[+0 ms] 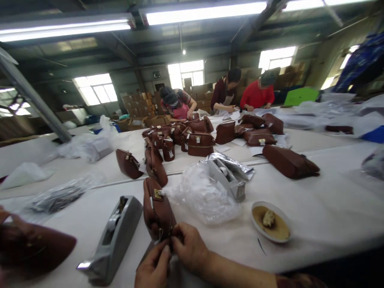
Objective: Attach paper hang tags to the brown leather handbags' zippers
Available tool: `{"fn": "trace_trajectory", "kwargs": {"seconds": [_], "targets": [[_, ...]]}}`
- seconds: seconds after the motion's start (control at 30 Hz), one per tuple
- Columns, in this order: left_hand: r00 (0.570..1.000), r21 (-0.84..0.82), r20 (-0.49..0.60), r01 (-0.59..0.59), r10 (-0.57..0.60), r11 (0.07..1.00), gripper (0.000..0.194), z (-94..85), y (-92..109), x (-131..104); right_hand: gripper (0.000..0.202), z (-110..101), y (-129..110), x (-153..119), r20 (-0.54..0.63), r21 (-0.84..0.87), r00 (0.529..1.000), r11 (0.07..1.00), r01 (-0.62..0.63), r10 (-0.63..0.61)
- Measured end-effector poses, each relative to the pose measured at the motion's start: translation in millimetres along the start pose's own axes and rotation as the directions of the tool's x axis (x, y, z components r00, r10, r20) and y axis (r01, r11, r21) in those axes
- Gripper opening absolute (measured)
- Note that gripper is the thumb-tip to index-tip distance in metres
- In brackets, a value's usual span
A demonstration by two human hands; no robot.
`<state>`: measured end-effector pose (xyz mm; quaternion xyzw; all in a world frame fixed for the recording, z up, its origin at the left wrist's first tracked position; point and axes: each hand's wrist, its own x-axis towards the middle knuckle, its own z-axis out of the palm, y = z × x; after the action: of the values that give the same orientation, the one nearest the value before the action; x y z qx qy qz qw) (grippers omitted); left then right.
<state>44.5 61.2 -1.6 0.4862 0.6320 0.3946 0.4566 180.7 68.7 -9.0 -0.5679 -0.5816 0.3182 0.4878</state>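
Note:
A small brown handbag (157, 210) stands in front of me on the white-covered table, with a gold clasp on its side and metal fittings at its near end. My left hand (153, 266) pinches at that near end, thumb and fingers pressed together. Meeting it there, my right hand (192, 246) is also closed, its fingertips by the fittings. The small part between the fingertips is hidden. Left of the bag lies a grey tape dispenser (115, 240). A clear plastic bag with white contents (207, 196) rests against the bag's right side.
A second tape dispenser (229, 180) sits beyond the plastic. At right is a dish (285, 238) of yellowish paste. Several brown handbags (199, 144) crowd the table's middle; another brown bag (39, 244) is at left. Three people (231, 92) work across the table.

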Motion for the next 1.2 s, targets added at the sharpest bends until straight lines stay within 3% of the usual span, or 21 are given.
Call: {"fn": "trace_trajectory", "kwargs": {"seconds": [0.3, 0.47, 0.53, 0.7, 0.87, 1.03, 1.2], "targets": [[0.999, -0.095, -0.007, 0.033, -0.033, 0.995, 0.064, 2.7, 0, -5, 0.015, 0, 4, -5, 0.019, 0.011, 0.999, 0.999, 0.032, -0.033], [0.999, -0.142, 0.019, 0.035, -0.032, 0.989, 0.061, 5.2, 3, -6, 0.016, -10, 3, -4, 0.005, -0.282, 0.958, 0.919, 0.277, -0.288], [1.0, -0.151, 0.017, 0.027, -0.025, 0.988, 0.062, 8.0, 5, -6, 0.018, -12, 1, -3, 0.029, -0.337, 0.942, 0.884, 0.325, -0.335], [0.999, -0.09, -0.039, 0.017, -0.021, 0.996, 0.063, 9.6, 7, -8, 0.012, -8, -2, -4, 0.002, -0.284, 0.982, 0.942, 0.182, -0.189], [0.992, 0.1, -0.122, -0.031, 0.043, 0.995, 0.048, 4.7, 9, -11, 0.014, 1, 0, -4, 0.013, -0.196, 0.997, 0.978, 0.079, -0.078], [0.974, 0.208, -0.191, -0.081, 0.122, 0.975, 0.04, 6.8, 13, -14, 0.014, 4, -3, 2, 0.019, -0.122, 0.998, 0.991, 0.06, -0.058], [0.962, 0.257, -0.204, -0.126, 0.182, 0.958, 0.041, 6.7, 12, -15, 0.013, 5, -4, 4, 0.041, -0.212, 0.99, 0.967, 0.14, -0.135]]}}
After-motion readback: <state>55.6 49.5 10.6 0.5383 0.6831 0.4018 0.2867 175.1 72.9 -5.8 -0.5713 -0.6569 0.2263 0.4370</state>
